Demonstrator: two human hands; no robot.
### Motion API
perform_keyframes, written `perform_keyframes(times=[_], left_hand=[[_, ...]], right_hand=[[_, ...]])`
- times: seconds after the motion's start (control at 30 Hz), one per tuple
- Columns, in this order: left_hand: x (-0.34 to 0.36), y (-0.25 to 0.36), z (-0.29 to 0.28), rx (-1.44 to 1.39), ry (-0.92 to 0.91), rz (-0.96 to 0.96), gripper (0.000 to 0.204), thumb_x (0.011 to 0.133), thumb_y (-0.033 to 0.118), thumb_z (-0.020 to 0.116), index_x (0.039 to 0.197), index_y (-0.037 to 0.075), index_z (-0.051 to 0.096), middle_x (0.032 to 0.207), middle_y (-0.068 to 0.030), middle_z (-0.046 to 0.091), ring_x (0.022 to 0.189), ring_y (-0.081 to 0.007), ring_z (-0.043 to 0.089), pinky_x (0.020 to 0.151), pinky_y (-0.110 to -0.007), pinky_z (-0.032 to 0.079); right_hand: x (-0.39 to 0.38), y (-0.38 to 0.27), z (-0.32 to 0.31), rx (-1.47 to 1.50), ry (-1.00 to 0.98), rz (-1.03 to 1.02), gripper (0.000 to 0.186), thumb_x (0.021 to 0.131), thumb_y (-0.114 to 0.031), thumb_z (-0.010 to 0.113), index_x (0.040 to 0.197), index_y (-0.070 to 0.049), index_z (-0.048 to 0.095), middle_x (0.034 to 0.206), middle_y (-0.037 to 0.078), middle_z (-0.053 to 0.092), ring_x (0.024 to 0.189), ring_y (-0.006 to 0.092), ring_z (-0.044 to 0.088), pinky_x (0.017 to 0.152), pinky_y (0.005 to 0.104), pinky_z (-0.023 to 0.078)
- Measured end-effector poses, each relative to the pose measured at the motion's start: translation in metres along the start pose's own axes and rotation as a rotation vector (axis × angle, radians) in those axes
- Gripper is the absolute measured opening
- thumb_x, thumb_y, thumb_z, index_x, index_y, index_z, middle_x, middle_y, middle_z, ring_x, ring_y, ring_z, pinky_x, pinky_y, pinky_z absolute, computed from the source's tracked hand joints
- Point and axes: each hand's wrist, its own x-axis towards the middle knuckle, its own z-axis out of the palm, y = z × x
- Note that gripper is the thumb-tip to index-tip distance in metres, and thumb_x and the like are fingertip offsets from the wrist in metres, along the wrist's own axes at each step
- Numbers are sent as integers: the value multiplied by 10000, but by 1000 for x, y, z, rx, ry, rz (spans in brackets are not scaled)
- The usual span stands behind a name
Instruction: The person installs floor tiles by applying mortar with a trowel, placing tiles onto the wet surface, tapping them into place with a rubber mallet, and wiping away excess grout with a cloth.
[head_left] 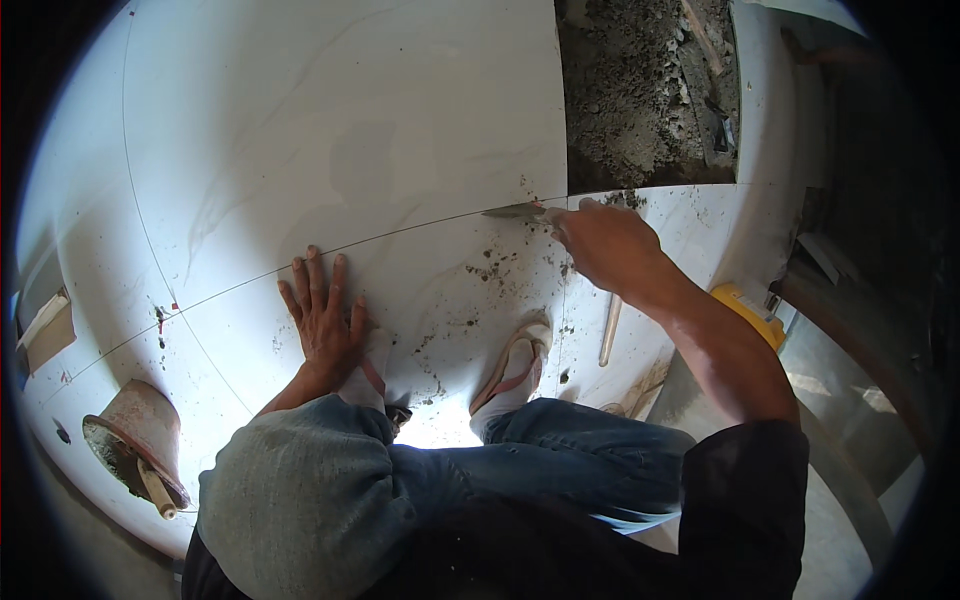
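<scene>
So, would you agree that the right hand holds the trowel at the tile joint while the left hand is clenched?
Not quite: the head view shows the left hand open and spread on the white tile; the right hand does hold the trowel at the tile joint.

White floor tiles (460, 110) carry faint grey veining; the rough mortar (625, 90) is grey-brown, the trowel blade (515, 211) dull grey, the bucket (145, 415) dusty reddish-brown, the jeans (575, 455) faded blue, the sleeve (745, 485) near-black.

Glossy white tiled floor (450, 120), adjoining a rough, grey, rectangular unpaved patch (630, 90); deep shadow (880, 170) right of the patch.
</scene>
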Motion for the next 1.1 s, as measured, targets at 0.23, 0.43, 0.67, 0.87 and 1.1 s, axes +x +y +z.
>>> perform_keyframes(times=[0.23,0.43,0.67,0.87,1.1], left_hand=[[3,0,3,-10,-13,10,632,897,297,525,1465,117,317,1566,-179,108,1458,-362,3,1133,-561,-68],[0,-5,5,-10,-12,4,640,892,300,535,1467,121,317,1569,-178,99,1459,-361,4,1130,-564,-72],[5,-1,3,-13,2,14,654,882,294,542,1469,119,313,1567,-182,104,1458,-365,1,1128,-566,-72],[3,-3,3,3,-6,19,655,878,281,542,1469,118,311,1567,-184,96,1456,-371,-3,1127,-570,-73],[3,3,0,-5,-3,5,657,874,271,541,1469,119,309,1566,-184,96,1456,-373,-2,1130,-567,-71]], right_hand=[[25,2,-28,-59,-245,34,269,943,-209,523,1172,-84,591,906,180,616,823,354,656,730,458,533],[9,-17,5,-75,81,44,256,961,-264,504,1069,-82,648,823,164,644,828,311,678,741,446,546],[35,4,-39,-159,-177,5,285,930,-295,565,1137,-122,656,873,152,672,851,308,678,778,440,534],[41,3,-53,-130,-268,-13,281,928,-289,566,1140,-129,658,917,162,670,875,335,671,790,455,527],[9,-9,-2,-95,-18,47,300,976,-282,468,1181,-126,623,970,214,634,860,358,676,759,478,547]])
